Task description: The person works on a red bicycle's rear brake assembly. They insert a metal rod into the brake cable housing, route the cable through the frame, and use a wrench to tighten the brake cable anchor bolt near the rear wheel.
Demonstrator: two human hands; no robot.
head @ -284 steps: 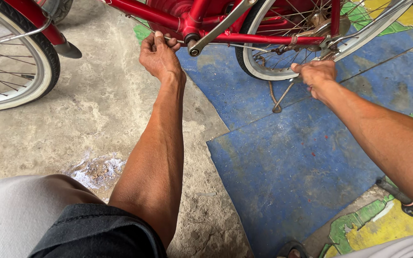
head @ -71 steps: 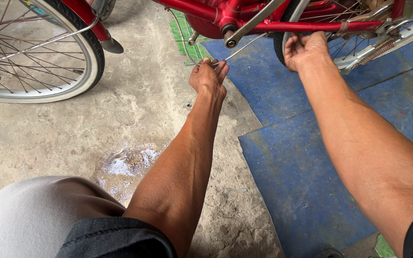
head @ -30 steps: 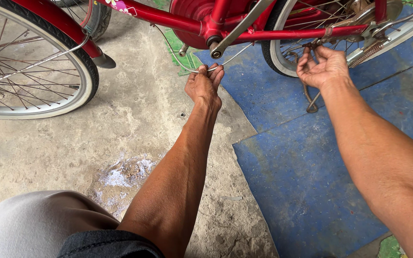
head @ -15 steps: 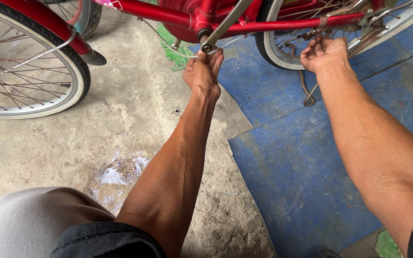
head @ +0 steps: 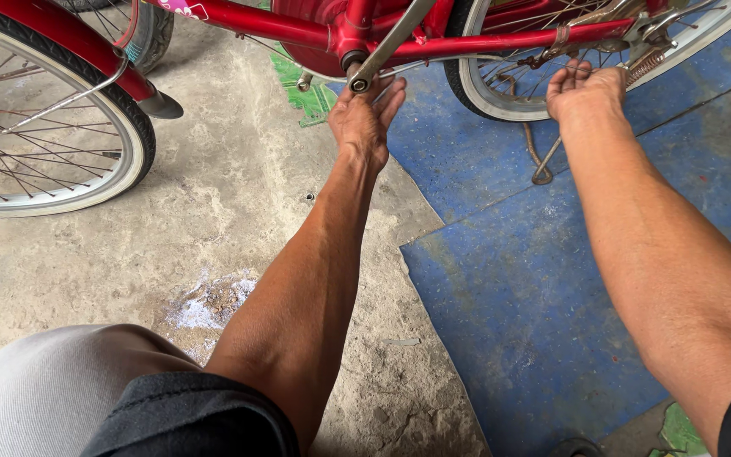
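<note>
Your left hand (head: 364, 118) closed around the crank end (head: 359, 84) under the red bike frame (head: 298, 24) | your right hand (head: 587, 89) gripped the chain stay (head: 501, 41) beside the rear wheel (head: 488, 93) | bike stood over the blue mat (head: 509, 279).

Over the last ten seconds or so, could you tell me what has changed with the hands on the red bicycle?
The left hand dropped away from the frame toward the floor, then came back up to the end of the silver crank arm. The right hand shifted along the rear wheel and now touches the spring and chain area near the kickstand. The red bicycle frame stays upright on the blue mat.
</note>
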